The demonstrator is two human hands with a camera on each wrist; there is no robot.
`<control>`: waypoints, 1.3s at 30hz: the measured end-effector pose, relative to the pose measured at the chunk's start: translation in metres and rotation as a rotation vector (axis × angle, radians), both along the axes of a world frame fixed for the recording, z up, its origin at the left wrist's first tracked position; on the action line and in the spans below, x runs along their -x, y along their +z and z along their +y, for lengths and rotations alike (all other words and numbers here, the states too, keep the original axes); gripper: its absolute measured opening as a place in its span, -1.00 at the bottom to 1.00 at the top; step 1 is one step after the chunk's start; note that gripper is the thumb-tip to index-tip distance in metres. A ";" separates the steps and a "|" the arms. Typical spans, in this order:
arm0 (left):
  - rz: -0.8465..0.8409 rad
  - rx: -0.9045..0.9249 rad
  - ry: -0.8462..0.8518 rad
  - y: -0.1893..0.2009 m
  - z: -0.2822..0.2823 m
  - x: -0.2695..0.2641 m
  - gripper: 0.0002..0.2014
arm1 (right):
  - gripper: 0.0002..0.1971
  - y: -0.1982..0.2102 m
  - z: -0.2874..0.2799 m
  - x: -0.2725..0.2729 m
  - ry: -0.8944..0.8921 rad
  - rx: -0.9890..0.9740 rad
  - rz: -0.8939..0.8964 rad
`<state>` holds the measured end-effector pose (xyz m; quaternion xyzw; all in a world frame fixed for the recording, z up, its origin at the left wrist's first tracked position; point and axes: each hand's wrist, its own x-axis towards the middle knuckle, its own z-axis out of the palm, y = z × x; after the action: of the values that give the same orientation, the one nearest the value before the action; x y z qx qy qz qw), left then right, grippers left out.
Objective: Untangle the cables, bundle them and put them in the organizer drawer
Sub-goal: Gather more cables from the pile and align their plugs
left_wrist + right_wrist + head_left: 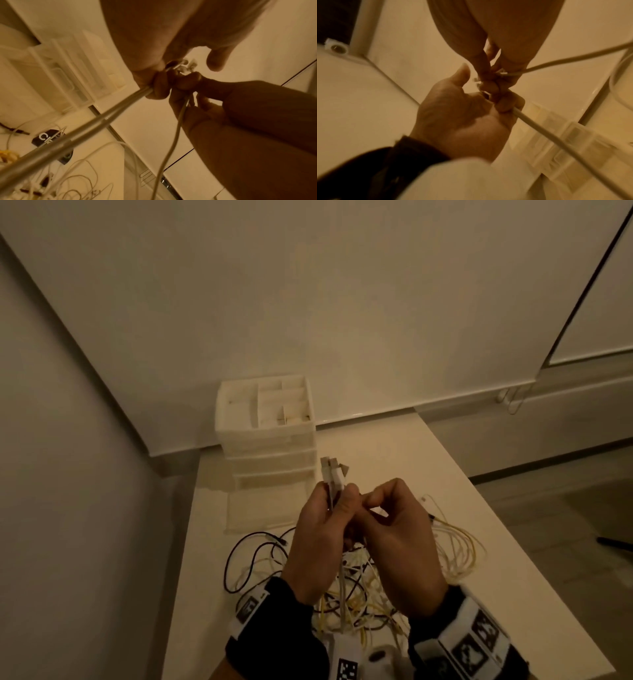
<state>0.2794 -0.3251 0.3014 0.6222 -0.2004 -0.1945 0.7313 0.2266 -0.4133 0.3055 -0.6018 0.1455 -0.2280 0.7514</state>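
My left hand (337,498) grips a bunch of white cables (331,477), their plugs sticking up above the fist. My right hand (371,501) is right beside it and pinches a thin white cable (173,135) close to the left fingers. In the left wrist view the thick white cables (85,129) run down out of the left hand (154,86) towards the pile. A tangle of white, yellow and black cables (359,594) lies on the table under both hands. The white organizer (267,436) stands behind, its lowest drawer (239,530) pulled out.
The white table (394,446) sits in a wall corner, with its right edge dropping to the floor. A yellow cable coil (459,553) lies at the right, a black cable (246,556) at the left. A black tag (46,136) lies among the cables.
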 end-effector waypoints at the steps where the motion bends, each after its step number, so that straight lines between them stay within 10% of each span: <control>1: 0.018 -0.007 0.024 -0.002 -0.002 0.000 -0.73 | -0.77 -0.002 0.001 0.000 -0.026 0.024 0.005; 21: -0.286 0.147 0.321 0.082 0.060 -0.037 -0.68 | -0.64 -0.065 -0.060 0.055 0.472 0.703 0.230; 27: -0.634 -0.556 0.054 0.041 0.029 0.007 -0.86 | -0.62 -0.033 -0.055 0.033 0.383 0.532 0.197; 33: -0.632 -0.473 0.008 0.017 0.002 0.019 -0.86 | -0.53 -0.004 -0.056 0.024 0.418 0.102 0.039; 39: -0.699 -0.447 0.190 0.039 0.009 0.008 -0.83 | -0.60 -0.007 -0.072 0.033 0.487 0.222 -0.006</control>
<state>0.2715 -0.3158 0.3400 0.8098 -0.3311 0.0578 0.4809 0.1939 -0.4851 0.2986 -0.6972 -0.0319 -0.0567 0.7139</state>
